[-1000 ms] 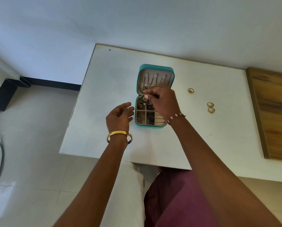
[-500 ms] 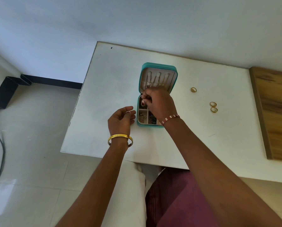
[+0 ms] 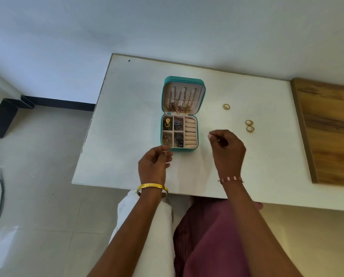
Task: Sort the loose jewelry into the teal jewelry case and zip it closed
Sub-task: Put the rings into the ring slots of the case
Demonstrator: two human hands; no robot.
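Right hand (image 3: 228, 151) has withdrawn from over the teal jewelry case (image 3: 180, 114) and now sits just right of it, above the white bench (image 3: 127, 120), fingers curled with thumb and forefinger drawn together; whether this grip has anything between the tips cannot be told. Left hand (image 3: 154, 166) has dropped back slightly and is at the case's lower left corner, fingers loosely curled around a small pale item too small to identify; its grip looks partly closed, contents uncertain.

Case lies open at centre frame. Lid stands tilted back toward the top of the frame, with gold chains (image 3: 180, 105) hanging on its hooks and bunched at the pocket. Base tray shows four small compartments on the left: a gold earring (image 3: 167, 122) in the upper left one, dark pieces in the upper right and lower right ones, a small silvery piece in the lower left. Cream ring rolls (image 3: 190, 133) fill the right column.

Three gold rings remain loose on the bench, right of the case: one ring (image 3: 226, 106) alone, a pair of rings (image 3: 249, 126) touching each other further right and lower.

Gold bangle (image 3: 152, 187) on left wrist; red and white thread band (image 3: 230, 179) on right wrist. Wooden panel (image 3: 331, 132) at right edge of frame
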